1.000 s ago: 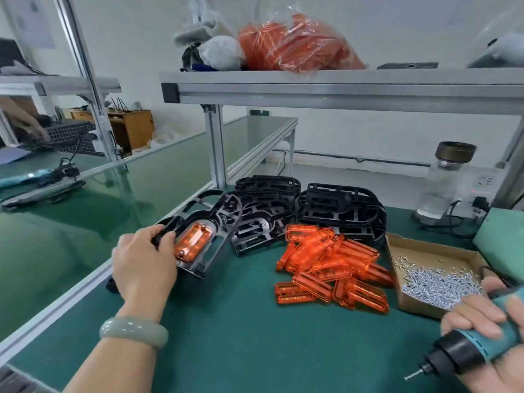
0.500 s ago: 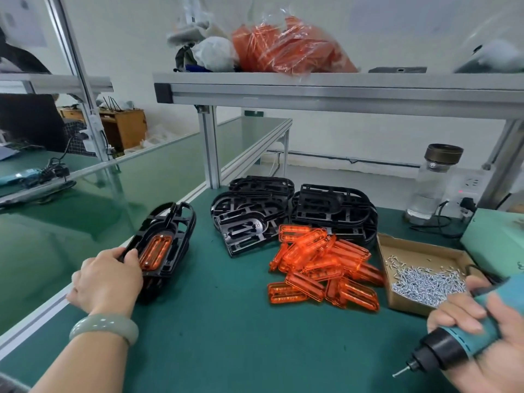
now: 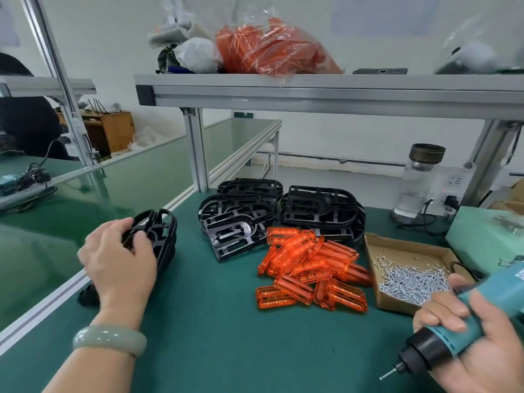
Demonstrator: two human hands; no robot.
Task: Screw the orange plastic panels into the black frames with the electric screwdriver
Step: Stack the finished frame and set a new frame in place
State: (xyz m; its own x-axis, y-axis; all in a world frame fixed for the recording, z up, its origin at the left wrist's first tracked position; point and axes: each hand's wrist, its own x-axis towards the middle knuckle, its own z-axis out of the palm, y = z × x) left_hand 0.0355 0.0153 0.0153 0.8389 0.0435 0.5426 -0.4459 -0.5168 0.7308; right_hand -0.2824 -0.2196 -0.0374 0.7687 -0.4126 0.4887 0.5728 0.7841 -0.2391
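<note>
We record a green-matted bench (image 3: 226,350) beneath an aluminium shelf (image 3: 312,92). On the shelf we note a white bundle (image 3: 195,55) lying against dark cloth. At the bench's rear right a clear bottle (image 3: 411,191) with a dark cap stands upright, near a white socket (image 3: 453,181). A pale green unit (image 3: 482,239) sits further right. A wooden cabinet (image 3: 116,131) stands beyond the neighbouring bench.

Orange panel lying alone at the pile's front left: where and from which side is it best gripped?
Probably pinch the orange panel across its two long edges near its left end, coming from above on the near-left. It lies flat on the mat with that end and the near edge clear, while another panel overlaps its right end.
</note>
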